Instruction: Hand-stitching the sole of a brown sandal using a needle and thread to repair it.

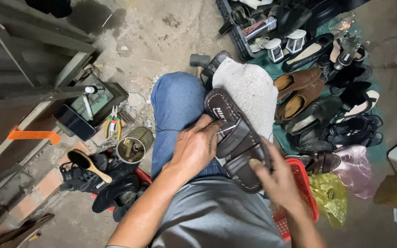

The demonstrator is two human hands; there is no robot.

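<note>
The dark brown sandal rests on a grey cloth over the knee. The left hand pinches what looks like a needle, its fingertips pressed to the strap's near edge. The right hand clamps the heel, thumb on top. A steady heel grip likely keeps stitches straight.

Cobbler's floor workshop; rows of worn shoes; pliers; shoe brush
</note>
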